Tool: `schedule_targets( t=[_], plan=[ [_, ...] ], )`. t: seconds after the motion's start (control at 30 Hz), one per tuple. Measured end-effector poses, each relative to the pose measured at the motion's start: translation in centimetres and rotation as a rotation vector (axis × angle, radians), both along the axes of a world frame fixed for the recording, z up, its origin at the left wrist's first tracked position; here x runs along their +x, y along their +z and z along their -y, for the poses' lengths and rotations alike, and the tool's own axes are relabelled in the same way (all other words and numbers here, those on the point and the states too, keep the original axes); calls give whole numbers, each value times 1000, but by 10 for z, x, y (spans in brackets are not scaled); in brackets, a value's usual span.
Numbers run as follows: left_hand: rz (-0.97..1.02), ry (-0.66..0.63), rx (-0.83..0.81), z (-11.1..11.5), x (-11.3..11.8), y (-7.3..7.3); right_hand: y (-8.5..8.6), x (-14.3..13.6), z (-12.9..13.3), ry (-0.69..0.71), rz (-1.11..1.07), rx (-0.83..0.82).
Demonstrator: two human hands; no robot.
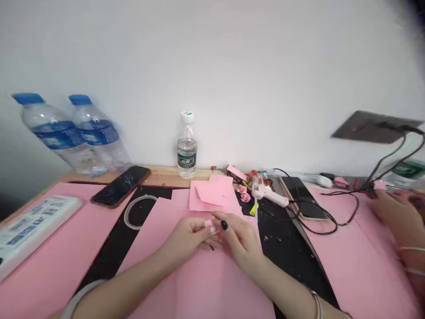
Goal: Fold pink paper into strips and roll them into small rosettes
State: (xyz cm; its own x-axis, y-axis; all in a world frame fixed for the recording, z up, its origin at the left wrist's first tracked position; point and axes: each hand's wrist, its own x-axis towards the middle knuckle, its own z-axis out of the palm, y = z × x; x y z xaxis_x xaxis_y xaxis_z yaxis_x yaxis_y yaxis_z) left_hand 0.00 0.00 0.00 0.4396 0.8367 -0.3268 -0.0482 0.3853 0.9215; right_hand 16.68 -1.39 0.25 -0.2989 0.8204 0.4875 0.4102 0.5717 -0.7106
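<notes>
A small piece of pink paper (209,223) is pinched between my two hands, above the large pink sheets (199,283). My left hand (189,235) is closed on its left side, thumb and finger pressed together. My right hand (241,237) grips the other side, with the thumb's dark nail facing up; part of the piece is hidden by fingers. Just beyond my hands lie squares of pink paper (212,195). Small crumpled pink paper pieces (245,195) and a white glue gun (268,192) lie to their right.
Two phones, one at left (121,186) and one at right (303,197), flank the work area. Black cables (318,230) cross the right side. Bottles (187,153) stand by the wall. Another person's hand (395,212) is at far right; a white box (36,230) lies left.
</notes>
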Motion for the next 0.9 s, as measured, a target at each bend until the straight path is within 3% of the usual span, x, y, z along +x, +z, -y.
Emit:
schedule_targets(
  t=[0.27,0.43,0.53,0.7,0.9],
  plan=[
    [0,-17,25,-2,-3,-2,-2,4,-5,76,74,73],
    [11,-66,69,-2,-3,-1,-1,4,-6,31,39,-74],
    [19,-114,83,-1,-3,-4,-4,3,-9,-6,151,-120],
    [-13,-181,81,1,-4,-8,-6,3,-13,163,232,-133],
    [10,-205,62,2,-5,-8,-1,2,-9,179,214,-161]
  ],
)
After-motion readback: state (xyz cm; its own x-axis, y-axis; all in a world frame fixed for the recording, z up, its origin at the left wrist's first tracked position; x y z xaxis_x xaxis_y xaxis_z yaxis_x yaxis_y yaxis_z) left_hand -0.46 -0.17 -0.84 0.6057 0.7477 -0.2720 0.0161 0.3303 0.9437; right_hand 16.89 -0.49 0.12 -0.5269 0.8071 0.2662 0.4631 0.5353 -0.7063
